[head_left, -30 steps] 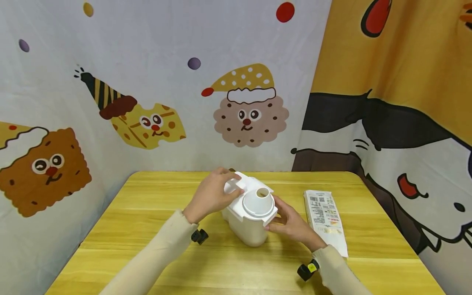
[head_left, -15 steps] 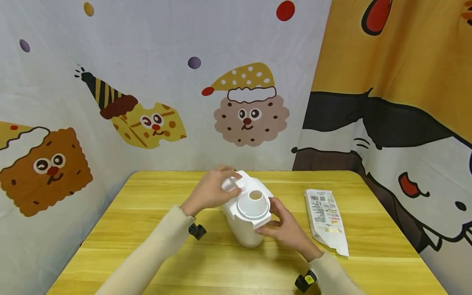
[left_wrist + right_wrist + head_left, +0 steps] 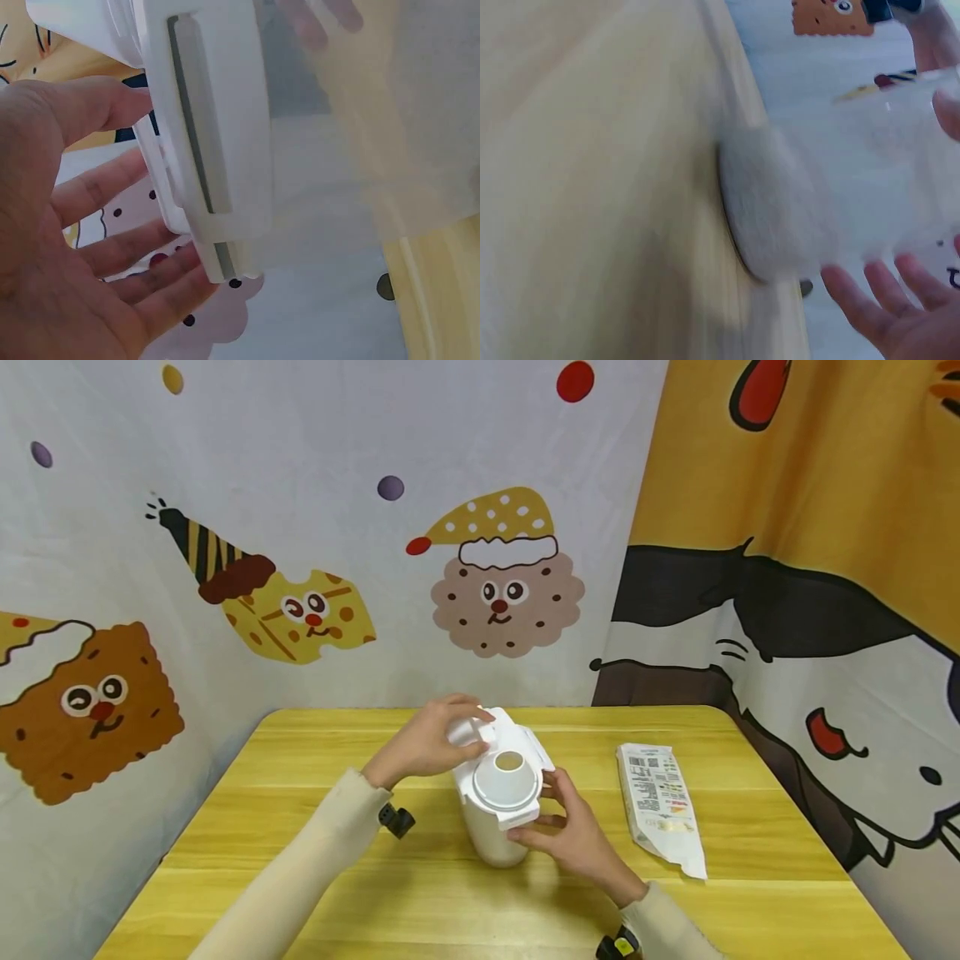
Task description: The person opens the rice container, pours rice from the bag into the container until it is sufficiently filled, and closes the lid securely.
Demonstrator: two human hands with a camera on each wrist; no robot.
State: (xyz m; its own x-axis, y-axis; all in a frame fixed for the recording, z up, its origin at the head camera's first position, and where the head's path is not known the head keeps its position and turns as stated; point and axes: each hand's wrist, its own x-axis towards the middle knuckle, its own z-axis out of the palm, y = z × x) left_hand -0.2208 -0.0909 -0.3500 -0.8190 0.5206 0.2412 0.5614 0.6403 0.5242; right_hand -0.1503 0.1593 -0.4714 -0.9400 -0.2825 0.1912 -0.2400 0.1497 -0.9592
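Note:
A tall translucent container (image 3: 501,843) stands on the table beneath both hands, with pale contents at its bottom in the right wrist view. Its white lid (image 3: 232,135) has side clips, and a funnel-like round cap (image 3: 506,789) with an open top rises from the near end. At the far left of the lid, my left hand (image 3: 423,742) holds the edge between thumb and fingers. My right hand (image 3: 573,837) grips the near right side, thumb in front below the lid and fingers behind. The right wrist view shows its fingertips (image 3: 844,289) against the clear wall.
A white printed packet (image 3: 660,806) lies flat on the yellow wood-grain table (image 3: 300,827), right of the right hand. Behind the table's far edge hangs a cartoon-print curtain (image 3: 337,443). Each wrist carries a small black camera (image 3: 396,819).
The container has turned, its capped near end swinging to the left. My right hand has moved left along with it. The left hand keeps its place at the lid with a slight shift.

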